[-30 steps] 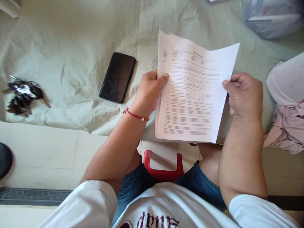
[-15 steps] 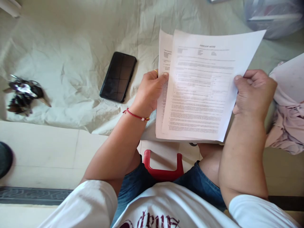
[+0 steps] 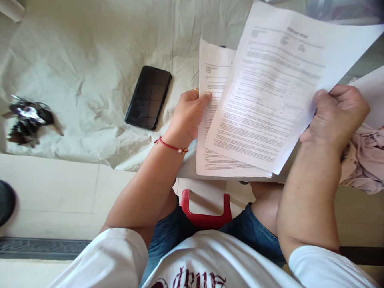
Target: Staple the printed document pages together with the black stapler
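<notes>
My left hand [image 3: 192, 112] is closed on the left edge of some printed papers [image 3: 214, 60], thumb on top. Between the thumb and fingers of my right hand [image 3: 336, 114] is the right edge of a printed sheet [image 3: 270, 92]. That sheet is tilted clockwise and overlaps the papers in my left hand, covering most of their right side. Small print fills both; the text is too blurred to read. To the left of my left hand lies a black phone [image 3: 148, 98], screen up, on the cloth.
A crumpled pale green cloth [image 3: 99, 48] covers the table. Keys [image 3: 31, 120] lie at its left. Pink fabric [image 3: 364, 160] and a white sheet [image 3: 370, 94] are at the right, a clear plastic container [image 3: 345, 10] behind. Below, a red stool [image 3: 207, 220] shows between my legs.
My right hand has moved right, carrying the top sheet up and to the right and turning it clockwise. More of the papers beneath shows. My left hand has stayed nearly still.
</notes>
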A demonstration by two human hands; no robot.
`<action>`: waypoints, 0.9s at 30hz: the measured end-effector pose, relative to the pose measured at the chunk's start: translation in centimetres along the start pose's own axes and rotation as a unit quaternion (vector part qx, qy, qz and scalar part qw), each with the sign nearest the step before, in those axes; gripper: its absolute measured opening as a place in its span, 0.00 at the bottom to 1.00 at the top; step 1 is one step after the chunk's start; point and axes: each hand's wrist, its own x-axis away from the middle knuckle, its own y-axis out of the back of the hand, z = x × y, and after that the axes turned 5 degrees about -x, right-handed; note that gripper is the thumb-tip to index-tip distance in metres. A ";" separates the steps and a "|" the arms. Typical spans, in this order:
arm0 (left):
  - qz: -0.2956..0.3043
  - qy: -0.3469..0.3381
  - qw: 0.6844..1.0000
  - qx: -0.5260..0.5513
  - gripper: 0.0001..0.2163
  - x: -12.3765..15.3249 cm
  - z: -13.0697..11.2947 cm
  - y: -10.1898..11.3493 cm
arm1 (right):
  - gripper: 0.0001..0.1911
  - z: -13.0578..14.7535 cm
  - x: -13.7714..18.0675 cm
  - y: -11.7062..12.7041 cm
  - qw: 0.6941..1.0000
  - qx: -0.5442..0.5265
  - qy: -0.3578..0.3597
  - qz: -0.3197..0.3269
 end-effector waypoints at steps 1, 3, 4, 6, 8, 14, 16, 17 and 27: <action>0.002 0.001 1.000 0.001 0.07 0.0 0.0 0.0 | 0.08 -0.2 -0.1 0.1 1.000 -0.007 0.007 -0.005; 0.005 0.001 1.000 0.004 0.08 0.0 0.0 0.0 | 0.07 -0.5 -0.2 0.3 0.999 -0.035 0.016 -0.012; 0.006 0.001 1.000 0.004 0.09 -0.1 0.1 0.0 | 0.07 -0.6 -0.2 0.3 0.998 -0.050 0.018 -0.017; 0.004 -0.001 1.000 0.004 0.10 -0.2 0.3 0.1 | 0.06 -0.6 -0.2 0.2 0.998 -0.064 0.015 -0.022; 0.000 -0.004 1.000 0.002 0.11 -0.3 0.5 0.1 | 0.06 -0.6 -0.1 0.1 0.998 -0.062 0.009 -0.022; -0.016 -0.014 1.000 -0.007 0.11 -0.5 0.7 0.3 | 0.06 -1.1 -0.3 0.0 0.997 -0.076 0.001 -0.019; -0.013 -0.011 1.000 -0.002 0.11 -0.5 0.6 0.2 | 0.06 -1.4 -0.4 0.1 0.996 -0.089 -0.001 -0.014; -0.012 -0.008 1.000 -0.001 0.10 -0.4 0.5 0.2 | 0.06 -1.5 -0.5 0.1 0.996 -0.093 -0.004 -0.012; -0.043 -0.012 0.999 -0.018 0.08 -0.2 0.3 0.0 | 0.13 -0.5 -0.2 -0.2 0.993 -0.117 -0.029 -0.011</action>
